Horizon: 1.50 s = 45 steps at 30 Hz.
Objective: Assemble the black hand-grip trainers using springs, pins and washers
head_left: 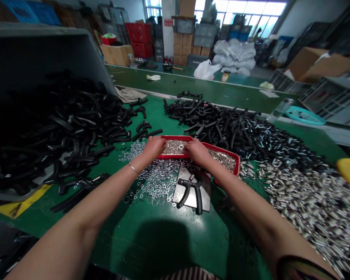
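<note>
My left hand (154, 147) is closed over the left end of a small red tray (176, 137) full of tiny metal parts (172, 147). My right hand (197, 151) is closed at the tray's other end, its fingertips beside a bright ring (181, 147). What either hand pinches is hidden. Below them, a black plier-shaped tool (189, 192) with two handles rests on a metal plate (204, 194); a small silver pin lies by its top. Loose washers (159, 181) are scattered left of the plate.
A second red tray (237, 166) of pins sits by my right forearm. Heaps of silver sleeves (315, 198) and black tool parts (216, 120) cover the right side. A tipped grey bin (97, 58) spills black handles on the left. Behind runs a green conveyor (175, 83).
</note>
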Each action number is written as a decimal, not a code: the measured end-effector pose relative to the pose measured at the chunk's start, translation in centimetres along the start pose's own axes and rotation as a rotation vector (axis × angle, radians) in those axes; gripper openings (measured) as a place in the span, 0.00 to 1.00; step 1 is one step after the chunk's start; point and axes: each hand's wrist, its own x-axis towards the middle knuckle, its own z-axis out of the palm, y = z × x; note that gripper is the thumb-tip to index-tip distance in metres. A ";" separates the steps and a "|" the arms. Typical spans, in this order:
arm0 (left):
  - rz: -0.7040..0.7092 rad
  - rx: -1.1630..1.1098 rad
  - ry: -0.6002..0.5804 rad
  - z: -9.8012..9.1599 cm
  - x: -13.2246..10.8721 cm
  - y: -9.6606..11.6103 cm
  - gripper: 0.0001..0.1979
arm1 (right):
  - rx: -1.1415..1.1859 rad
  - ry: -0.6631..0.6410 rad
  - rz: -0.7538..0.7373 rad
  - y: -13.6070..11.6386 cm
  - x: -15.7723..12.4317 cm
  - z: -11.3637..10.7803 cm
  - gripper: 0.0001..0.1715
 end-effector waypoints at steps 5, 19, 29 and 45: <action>-0.083 -0.385 0.048 0.3 -2.7 1.2 0.05 | -0.013 -0.042 0.011 0.8 3.3 2.2 0.09; 0.355 -0.227 0.044 6.0 -11.5 11.4 0.13 | 0.147 0.113 0.186 1.0 2.3 4.1 0.09; 0.586 -0.048 0.033 5.1 -11.0 10.7 0.11 | 0.454 0.273 0.340 1.6 -0.5 2.3 0.08; 0.729 0.044 0.116 5.8 -11.1 9.6 0.09 | 1.420 0.272 0.895 -6.4 -19.3 2.6 0.22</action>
